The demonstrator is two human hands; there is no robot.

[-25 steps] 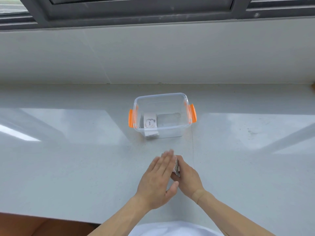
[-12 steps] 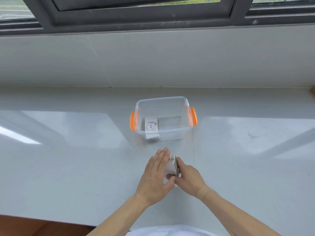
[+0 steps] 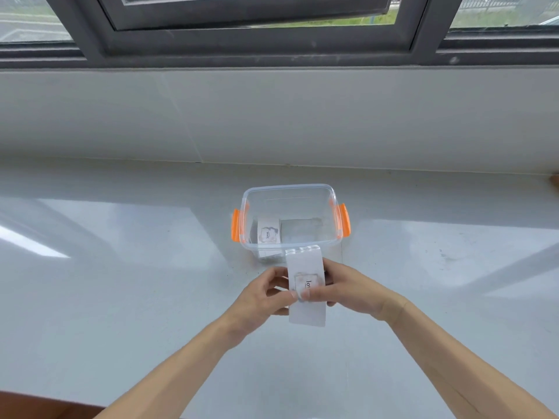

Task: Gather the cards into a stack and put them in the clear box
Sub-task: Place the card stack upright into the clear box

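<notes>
A stack of white cards (image 3: 305, 269) with a small "love" picture on top is held flat, face up, just in front of the clear box (image 3: 290, 189). My left hand (image 3: 263, 297) grips its left edge and my right hand (image 3: 351, 287) grips its right edge, both thumbs on the top card. The clear box has orange clips on both sides and stands open on the sill. Inside it, at the left, lies another card stack (image 3: 267, 234) with the same picture.
The pale glossy sill (image 3: 121, 282) stretches wide on both sides of the box. A low white wall (image 3: 272, 116) rises behind it, with a dark window frame (image 3: 260, 43) above. A brown edge (image 3: 45, 406) shows at the lower left.
The stack stood on edge between my hands on the sill; now it is turned flat, face up, lifted and closer to the box. The view has shifted nearer.
</notes>
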